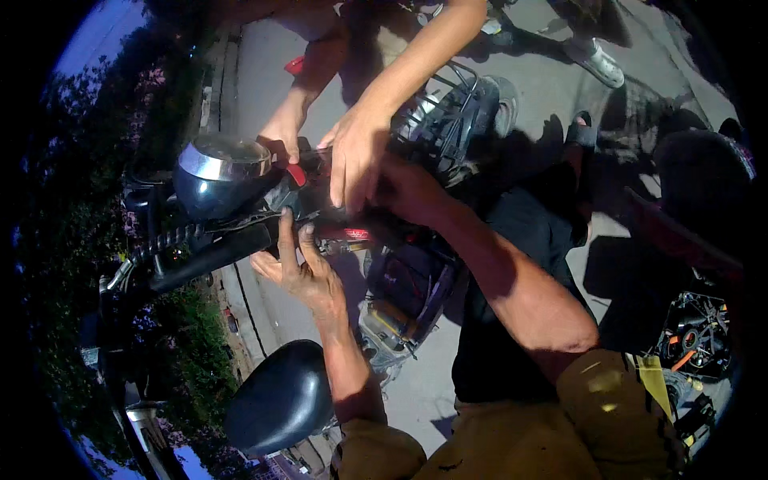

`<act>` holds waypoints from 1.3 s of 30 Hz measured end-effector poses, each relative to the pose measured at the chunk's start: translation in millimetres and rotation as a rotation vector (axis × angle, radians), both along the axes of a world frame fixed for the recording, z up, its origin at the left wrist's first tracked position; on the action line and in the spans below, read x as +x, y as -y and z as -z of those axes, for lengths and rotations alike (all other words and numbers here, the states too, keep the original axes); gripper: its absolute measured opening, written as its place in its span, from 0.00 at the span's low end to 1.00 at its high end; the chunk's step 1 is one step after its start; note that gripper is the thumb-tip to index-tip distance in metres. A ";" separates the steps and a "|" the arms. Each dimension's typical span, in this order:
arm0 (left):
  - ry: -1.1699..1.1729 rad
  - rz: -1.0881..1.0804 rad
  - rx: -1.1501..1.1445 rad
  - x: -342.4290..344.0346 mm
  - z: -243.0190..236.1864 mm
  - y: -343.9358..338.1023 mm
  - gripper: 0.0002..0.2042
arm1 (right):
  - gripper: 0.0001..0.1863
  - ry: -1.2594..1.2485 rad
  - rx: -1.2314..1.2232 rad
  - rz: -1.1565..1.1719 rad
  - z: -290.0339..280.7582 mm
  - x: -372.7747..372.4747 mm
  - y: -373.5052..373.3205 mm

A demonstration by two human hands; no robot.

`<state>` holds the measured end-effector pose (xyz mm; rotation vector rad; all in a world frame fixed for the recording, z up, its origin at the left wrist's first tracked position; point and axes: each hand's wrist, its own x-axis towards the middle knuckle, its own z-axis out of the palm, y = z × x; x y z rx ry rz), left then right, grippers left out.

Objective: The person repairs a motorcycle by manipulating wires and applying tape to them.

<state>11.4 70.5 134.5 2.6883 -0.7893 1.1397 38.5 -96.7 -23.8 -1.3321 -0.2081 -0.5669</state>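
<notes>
My left hand (308,276) is at the underside of a dark motorbike-like assembly (284,196), its fingers stretched and apart, the index fingertip touching it. Reaching in from the right, my right hand (392,188) lies in deep shadow, partly behind another person's hand (356,152); its fingers are hidden. That person's other hand (284,132) rests by a small red part (297,174) on the assembly. Left of our hands stands a round lamp (224,180) with a chrome rim and black shell. A red strip (356,234) shows just below our hands.
A glossy black rounded shell (280,398) sits beside my left forearm. A black bar (212,260) and a coiled cable (172,238) extend left. A black rack (452,120) stands beyond. An open case of tools (694,336) lies at right. Other people's feet (600,64) are near.
</notes>
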 end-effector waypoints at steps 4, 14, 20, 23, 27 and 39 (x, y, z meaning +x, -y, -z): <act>0.004 0.077 -0.045 1.8 0.9 1.3 0.16 | 0.26 0.014 0.009 -0.024 -2.2 0.4 1.9; 0.015 0.086 -0.044 6.4 2.0 -2.8 0.13 | 0.31 0.021 0.026 -0.142 -5.5 0.4 7.5; -0.016 0.018 -0.100 2.1 3.6 0.8 0.12 | 0.23 -0.032 0.118 -0.076 -1.2 -2.1 -1.5; -0.038 0.048 -0.160 0.7 4.9 4.3 0.11 | 0.21 -0.016 0.049 -0.025 -0.1 -2.8 -0.2; -0.047 0.043 -0.175 0.7 5.1 6.3 0.11 | 0.23 -0.140 -0.203 0.086 0.9 -5.1 0.7; 0.053 0.051 -0.073 7.8 7.4 3.3 0.16 | 0.37 -0.037 -0.043 0.080 17.9 10.2 -0.1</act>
